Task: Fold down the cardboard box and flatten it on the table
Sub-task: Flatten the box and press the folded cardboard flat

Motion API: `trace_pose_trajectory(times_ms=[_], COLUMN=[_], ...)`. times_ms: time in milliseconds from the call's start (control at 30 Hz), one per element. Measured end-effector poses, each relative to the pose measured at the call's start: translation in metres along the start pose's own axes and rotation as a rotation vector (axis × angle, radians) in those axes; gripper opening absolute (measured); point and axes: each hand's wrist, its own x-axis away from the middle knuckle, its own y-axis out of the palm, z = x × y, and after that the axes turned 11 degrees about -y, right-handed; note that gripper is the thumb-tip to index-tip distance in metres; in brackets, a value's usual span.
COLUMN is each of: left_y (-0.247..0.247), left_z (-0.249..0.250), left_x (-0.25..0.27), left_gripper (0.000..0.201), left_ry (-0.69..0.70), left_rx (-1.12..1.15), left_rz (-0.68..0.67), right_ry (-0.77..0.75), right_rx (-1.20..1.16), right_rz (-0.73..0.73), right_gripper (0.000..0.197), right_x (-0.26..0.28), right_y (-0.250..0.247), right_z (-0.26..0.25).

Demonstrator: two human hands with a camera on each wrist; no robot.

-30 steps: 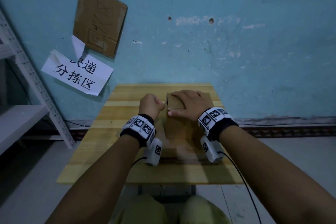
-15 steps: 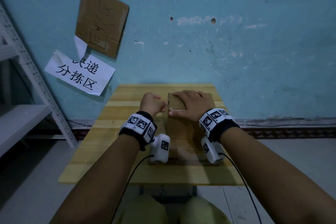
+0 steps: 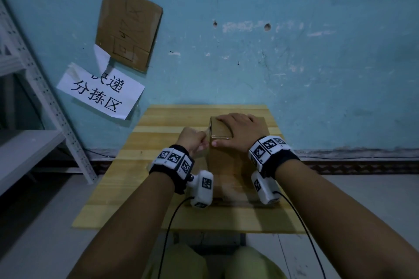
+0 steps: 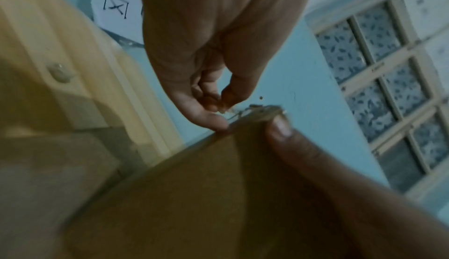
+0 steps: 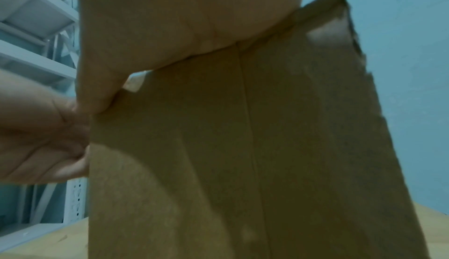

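Pressing box (image 3: 223, 163) top — right hand (image 3: 241, 130) hides it

box (image 3: 223, 161): matt brown cardboard | table (image 3: 158, 142): smooth pale wood | wall (image 3: 294, 63): scuffed paint

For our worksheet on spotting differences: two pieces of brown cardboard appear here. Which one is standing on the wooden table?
The brown cardboard box under the right hand; the other, a flat cardboard sheet, hangs on the blue wall.
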Motion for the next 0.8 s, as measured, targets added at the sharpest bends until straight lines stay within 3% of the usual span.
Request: trace_pose_trajectory(times_ms=[300,367,467,600,800], left_y=[-0.003,-0.005,-0.006,-0.001,0.003], left_z=[-0.002,-0.004,-0.001,0.006,0.013], left_x=[-0.003,-0.003,-0.002,0.005,0.006], left_gripper=[0.023,0.021,0.012,0.023,0.028], left_ry=[0.113,0.147,0.263,0.354,0.212], left_rx=[-0.239,-0.209,-0.14,-0.112,0.171], left_rz=[0.195,0.24,0.227,0.183,0.083], right_ry=[0.004,0.006,0.001,0.001,0.016], right_rx=[-0.001,-0.01,-0.003,0.002,-0.006], right_rz=[-0.01,-0.008,-0.011,0.0,-0.012], right_gripper=[0.079,0.079,0.079,0.079,0.078], right_x=[0.0,0.0,0.0,0.001,0.001], right_y=[0.001,0.001,0.001,0.001,0.0], right_z=[0.001,0.0,0.0,0.0,-0.002])
